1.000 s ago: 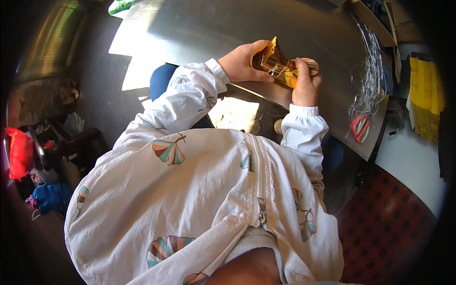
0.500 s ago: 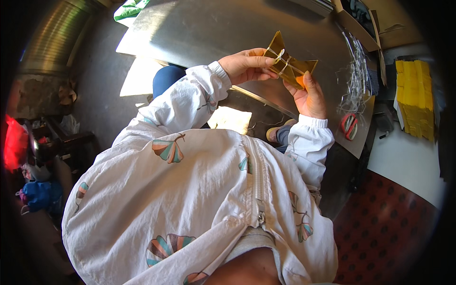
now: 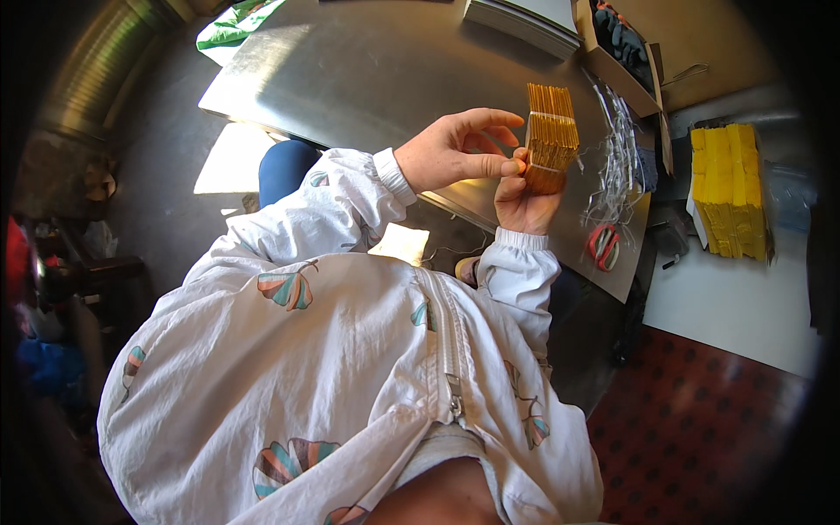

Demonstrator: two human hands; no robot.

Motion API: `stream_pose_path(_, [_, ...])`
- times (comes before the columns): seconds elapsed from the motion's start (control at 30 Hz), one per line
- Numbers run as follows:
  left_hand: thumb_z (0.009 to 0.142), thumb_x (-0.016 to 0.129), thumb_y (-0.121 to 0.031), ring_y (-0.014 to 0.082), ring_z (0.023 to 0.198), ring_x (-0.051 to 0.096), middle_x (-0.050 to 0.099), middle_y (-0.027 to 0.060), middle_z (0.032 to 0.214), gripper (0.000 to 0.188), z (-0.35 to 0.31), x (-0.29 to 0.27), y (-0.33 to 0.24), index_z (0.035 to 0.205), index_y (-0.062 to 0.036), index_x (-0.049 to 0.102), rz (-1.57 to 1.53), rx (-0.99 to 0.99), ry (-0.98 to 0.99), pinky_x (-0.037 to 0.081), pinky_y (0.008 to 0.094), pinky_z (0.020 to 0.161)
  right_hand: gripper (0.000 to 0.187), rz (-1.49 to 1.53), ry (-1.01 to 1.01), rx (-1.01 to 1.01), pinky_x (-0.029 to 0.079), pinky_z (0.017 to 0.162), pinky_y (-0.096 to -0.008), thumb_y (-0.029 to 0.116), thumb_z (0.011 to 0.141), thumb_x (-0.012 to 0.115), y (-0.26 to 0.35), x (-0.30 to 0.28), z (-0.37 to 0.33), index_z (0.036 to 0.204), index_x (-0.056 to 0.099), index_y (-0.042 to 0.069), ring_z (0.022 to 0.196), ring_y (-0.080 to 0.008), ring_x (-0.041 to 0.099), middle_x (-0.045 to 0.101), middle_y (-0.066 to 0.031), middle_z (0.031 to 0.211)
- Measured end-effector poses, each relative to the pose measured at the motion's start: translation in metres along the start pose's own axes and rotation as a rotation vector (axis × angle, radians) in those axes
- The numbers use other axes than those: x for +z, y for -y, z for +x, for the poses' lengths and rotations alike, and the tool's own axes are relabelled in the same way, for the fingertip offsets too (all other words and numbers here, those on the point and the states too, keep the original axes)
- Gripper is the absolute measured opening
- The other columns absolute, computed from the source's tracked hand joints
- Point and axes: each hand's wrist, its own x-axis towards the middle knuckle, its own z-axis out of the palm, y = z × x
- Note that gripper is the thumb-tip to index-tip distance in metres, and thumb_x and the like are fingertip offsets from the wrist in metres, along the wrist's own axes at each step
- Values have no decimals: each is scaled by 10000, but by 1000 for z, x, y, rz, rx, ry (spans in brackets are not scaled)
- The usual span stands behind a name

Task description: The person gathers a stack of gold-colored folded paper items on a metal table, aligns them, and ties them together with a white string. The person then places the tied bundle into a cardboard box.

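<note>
Over the metal table, my right hand (image 3: 528, 206) grips a bundle of folded gold paper (image 3: 553, 131) at its lower end. Pale ties run across the bundle in two places, and its many pleated edges show. My left hand (image 3: 462, 150) is beside the bundle's left side, its fingers stretched and parted from the thumb. That thumb's tip meets my right thumb at the bundle's lower left corner. Whether the left fingertips touch the paper is hard to see.
Right of my hands, a heap of whitish strips (image 3: 616, 149) and red-handled scissors (image 3: 604, 247) lie on the metal table (image 3: 376, 66). Behind are a stack of sheets (image 3: 523, 26) and an open carton (image 3: 612, 74). A yellow paper stack (image 3: 728, 192) stands on a white surface at right.
The bundle has turned, from its fanned, crossed-tie end to its pleated long side. My left hand has let go of it and spread its fingers. The view has shifted slightly.
</note>
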Motion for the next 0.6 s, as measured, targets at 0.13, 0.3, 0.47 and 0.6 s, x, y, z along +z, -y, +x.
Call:
stream_pose_path(0.13, [778,758,-81,173,1023,579,567,92,1178,591,1,9,0,1291,-21,472,77,203,-155,493,330,895,488,-39,-163,-51,558,527,-305,467,927,457,-3,5,-4,1182,576,69,793,-255,659,654,-147,996])
stream_pose_path(0.3, [736,801,-117,184,1004,602,600,88,1105,509,3,12,2,1161,10,550,18,333,-259,502,302,861,487,-96,-174,-52,546,528,-292,477,926,458,-8,9,-1,1171,585,76,738,-240,660,667,-130,989])
stream_pose_path(0.47, [744,786,-78,146,927,599,618,66,999,403,3,8,4,1074,1,569,78,396,-299,498,268,831,459,-179,-170,-31,525,505,-274,465,925,475,-10,10,2,1165,588,90,775,-212,659,670,-101,1002])
stream_pose_path(0.6, [754,773,-57,128,889,587,617,67,979,363,4,2,7,1044,5,565,32,446,-262,498,266,821,427,-257,-223,-78,509,487,-264,453,926,484,-9,11,0,1160,585,111,807,-175,650,671,-67,1004])
